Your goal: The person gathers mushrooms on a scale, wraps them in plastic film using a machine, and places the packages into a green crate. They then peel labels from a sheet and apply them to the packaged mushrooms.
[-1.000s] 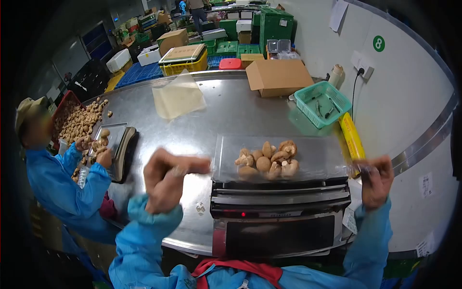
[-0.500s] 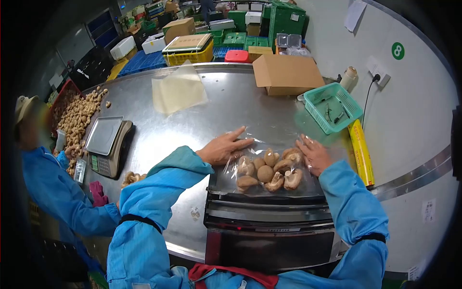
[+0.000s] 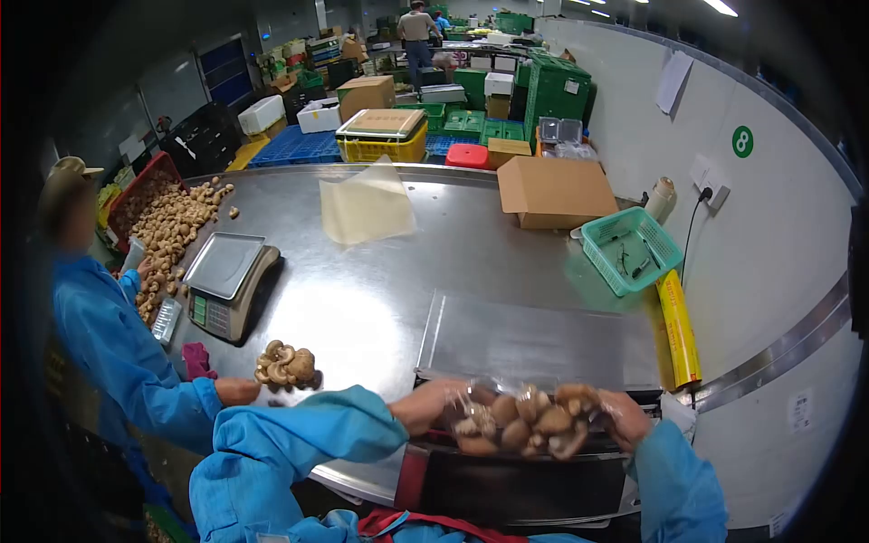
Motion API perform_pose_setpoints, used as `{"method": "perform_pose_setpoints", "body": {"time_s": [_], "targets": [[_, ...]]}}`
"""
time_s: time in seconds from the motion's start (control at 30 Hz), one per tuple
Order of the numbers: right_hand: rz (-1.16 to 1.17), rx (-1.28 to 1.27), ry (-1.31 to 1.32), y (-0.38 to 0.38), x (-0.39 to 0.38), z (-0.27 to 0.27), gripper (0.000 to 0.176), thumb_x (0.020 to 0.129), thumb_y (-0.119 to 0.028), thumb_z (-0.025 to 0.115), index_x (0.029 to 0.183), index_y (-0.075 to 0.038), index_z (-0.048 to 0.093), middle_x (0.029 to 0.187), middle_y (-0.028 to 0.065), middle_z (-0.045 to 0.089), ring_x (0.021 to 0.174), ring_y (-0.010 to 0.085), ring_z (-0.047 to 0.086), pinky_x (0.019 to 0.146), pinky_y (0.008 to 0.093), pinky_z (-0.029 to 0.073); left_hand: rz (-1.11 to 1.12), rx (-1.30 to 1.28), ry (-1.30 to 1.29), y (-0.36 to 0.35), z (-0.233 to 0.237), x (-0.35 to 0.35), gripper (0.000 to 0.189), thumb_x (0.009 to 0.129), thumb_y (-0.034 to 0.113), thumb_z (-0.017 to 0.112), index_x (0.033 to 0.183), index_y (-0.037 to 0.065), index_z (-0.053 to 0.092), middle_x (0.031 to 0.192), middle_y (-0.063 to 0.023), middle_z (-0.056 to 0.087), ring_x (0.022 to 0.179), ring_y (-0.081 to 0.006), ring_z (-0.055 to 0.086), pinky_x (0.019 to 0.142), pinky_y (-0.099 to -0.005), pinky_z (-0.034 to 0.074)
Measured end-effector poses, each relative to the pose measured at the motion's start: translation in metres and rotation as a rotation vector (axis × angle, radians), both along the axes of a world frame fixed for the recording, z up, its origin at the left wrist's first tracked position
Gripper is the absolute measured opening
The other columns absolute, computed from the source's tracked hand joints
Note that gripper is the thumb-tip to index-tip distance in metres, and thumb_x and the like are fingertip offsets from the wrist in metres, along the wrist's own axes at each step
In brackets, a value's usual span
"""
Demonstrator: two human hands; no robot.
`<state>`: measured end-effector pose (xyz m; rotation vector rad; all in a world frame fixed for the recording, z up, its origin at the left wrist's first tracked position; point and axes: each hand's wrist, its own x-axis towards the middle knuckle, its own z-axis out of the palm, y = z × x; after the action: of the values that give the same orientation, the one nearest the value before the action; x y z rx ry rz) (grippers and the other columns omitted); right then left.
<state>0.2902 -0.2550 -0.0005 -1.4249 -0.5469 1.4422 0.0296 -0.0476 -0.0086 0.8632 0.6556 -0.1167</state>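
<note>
Mushrooms [image 3: 523, 423] in film sit gripped between both hands [image 3: 433, 404] [image 3: 623, 418].

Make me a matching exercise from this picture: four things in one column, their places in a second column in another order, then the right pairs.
Things
1. wrapped mushrooms
2. scale
3. green basket
4. cardboard box

Places
A. at the far edge of the table
B. right beside the yellow roll
C. held between the left hand and the right hand
D. on the left part of the table, near the loose mushroom heap

Pairs: 1-C, 2-D, 3-B, 4-A
</note>
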Motion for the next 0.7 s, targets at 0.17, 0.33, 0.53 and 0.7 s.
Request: {"method": "perform_pose_setpoints", "body": {"time_s": [0.17,0.33,0.53,0.7], "targets": [[-0.164,-0.270,0.306,-0.088,-0.052,-0.075,0.024,0.090,-0.017,0.051,0.105,0.002,0.058,0.094,0.0083,0.062,0.085,0.0178,0.061,0.076,0.0312,0.050,0.128,-0.144,0.382,-0.078,-0.077,-0.057,0.035,0.093,0.028,0.048,0.110,-0.002,0.055,0.102,-0.0118,0.063,0.094,-0.0230,0.061,0.084,-0.0376,0.050],[-0.389,0.001,0.458,-0.101,-0.071,-0.089,0.023,0.091,-0.018,0.045,0.101,0.000,0.054,0.094,0.0122,0.061,0.083,0.0206,0.061,0.072,0.0337,0.050,0.350,-0.215,0.066,-0.091,-0.078,-0.075,0.025,0.091,0.016,0.048,0.110,-0.001,0.055,0.105,-0.0118,0.061,0.094,-0.0239,0.061,0.083,-0.0370,0.051],[-0.599,0.255,0.385,-0.099,-0.114,-0.075,0.029,0.094,-0.027,0.041,0.102,-0.003,0.057,0.093,0.0070,0.062,0.082,0.0176,0.059,0.075,0.0296,0.047,0.571,-0.133,-0.109,-0.095,-0.084,-0.097,0.029,0.088,0.020,0.053,0.108,0.000,0.057,0.099,-0.0098,0.061,0.089,-0.0201,0.060,0.076,-0.0327,0.052],[-0.674,0.118,-0.558,-0.083,-0.139,-0.097,0.016,0.090,-0.011,0.050,0.082,0.002,0.056,0.072,0.0007,0.051,0.071,0.0068,0.043,0.062,0.0252,0.038,0.431,0.606,-0.062,-0.114,-0.099,-0.086,0.027,0.088,0.025,0.059,0.095,-0.001,0.060,0.079,-0.0035,0.061,0.073,-0.0088,0.054,0.063,-0.0241,0.044]]}}
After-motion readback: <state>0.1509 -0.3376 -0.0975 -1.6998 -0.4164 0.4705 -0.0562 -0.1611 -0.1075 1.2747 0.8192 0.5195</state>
